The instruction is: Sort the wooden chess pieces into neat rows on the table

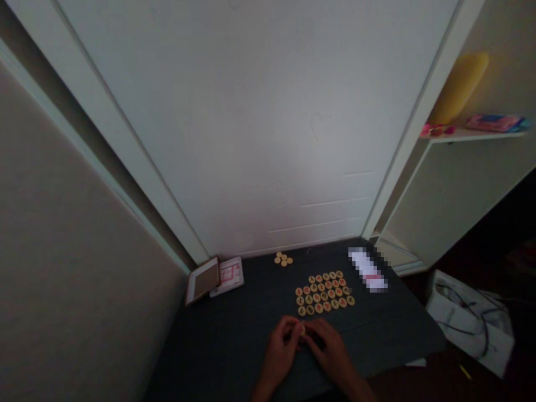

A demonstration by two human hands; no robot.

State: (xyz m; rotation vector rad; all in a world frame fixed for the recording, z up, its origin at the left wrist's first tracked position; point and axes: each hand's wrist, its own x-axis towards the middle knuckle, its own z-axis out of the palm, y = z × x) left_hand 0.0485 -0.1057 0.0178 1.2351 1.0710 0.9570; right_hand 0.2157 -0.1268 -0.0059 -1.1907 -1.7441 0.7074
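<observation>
My left hand (281, 346) and my right hand (329, 346) meet low in the head view, just in front of rows of round xiangqi pieces (324, 297). Between their fingertips is one pale round xiangqi piece (302, 329), partly covered by the fingers. Both hands are closed, thumbs and fingers pinching around it. The laid-out pieces lie flat, marked with red or black characters. Farther back, a small cluster of pale pieces (283, 259) shows no marks that I can make out.
On the dark table (234, 340), a brown-edged frame (203, 283) and a red-and-white printed item (230, 275) lie at the back left. A blurred white item (368, 271) lies at the right. Beyond the right edge stands a white box (471, 324) with dark cables. A white panel rises behind the table.
</observation>
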